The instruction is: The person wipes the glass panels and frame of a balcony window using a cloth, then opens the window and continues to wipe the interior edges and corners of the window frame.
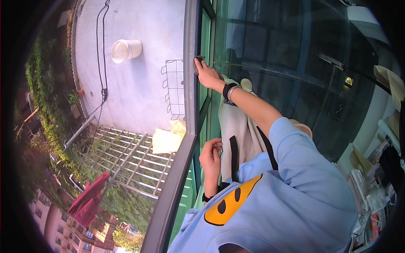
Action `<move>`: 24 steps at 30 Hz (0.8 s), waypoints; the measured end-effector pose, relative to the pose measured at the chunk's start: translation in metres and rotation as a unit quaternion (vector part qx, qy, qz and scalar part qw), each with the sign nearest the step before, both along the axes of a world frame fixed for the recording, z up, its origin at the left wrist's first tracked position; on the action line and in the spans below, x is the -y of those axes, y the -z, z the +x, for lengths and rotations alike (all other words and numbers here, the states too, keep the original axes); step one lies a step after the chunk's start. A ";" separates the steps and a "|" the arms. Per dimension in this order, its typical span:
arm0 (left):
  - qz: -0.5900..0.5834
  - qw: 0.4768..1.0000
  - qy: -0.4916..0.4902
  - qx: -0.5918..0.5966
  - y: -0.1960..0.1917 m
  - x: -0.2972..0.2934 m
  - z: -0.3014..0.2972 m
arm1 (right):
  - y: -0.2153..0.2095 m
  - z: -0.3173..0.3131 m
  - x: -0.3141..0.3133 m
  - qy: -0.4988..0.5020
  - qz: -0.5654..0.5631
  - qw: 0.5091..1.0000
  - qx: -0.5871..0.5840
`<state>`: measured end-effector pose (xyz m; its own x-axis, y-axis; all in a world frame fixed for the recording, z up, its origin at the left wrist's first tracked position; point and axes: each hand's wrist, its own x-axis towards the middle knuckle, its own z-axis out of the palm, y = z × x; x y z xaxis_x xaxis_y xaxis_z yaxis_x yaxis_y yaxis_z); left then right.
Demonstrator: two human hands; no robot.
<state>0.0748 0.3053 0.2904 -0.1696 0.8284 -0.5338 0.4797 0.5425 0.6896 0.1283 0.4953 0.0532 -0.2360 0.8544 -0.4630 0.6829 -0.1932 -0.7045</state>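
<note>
My right hand (206,76) reaches out to the upright window frame (191,97) and presses a dark grey cloth (196,67) against it. The fingers lie over the cloth, and part of it is hidden under them. Around that wrist are a black band and a light bracelet. Closer to my body, my left hand (211,159) is raised beside the same frame. Its fingers are loosely bent, the thumb is apart from them, and nothing shows in the hand.
Outside, a white bucket (126,51) and a wire rack (175,88) stand on a pale ledge, with a yellow cloth (168,138) near a metal grille (126,158). A dark red cloth (89,198) hangs beyond. Green-tinted glass (270,50) is ahead; cluttered items (375,198) lie at right.
</note>
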 end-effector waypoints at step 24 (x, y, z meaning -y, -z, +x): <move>-0.012 0.995 0.085 -0.041 -0.010 -0.086 -0.024 | 0.017 0.046 -0.164 0.060 0.086 0.990 0.098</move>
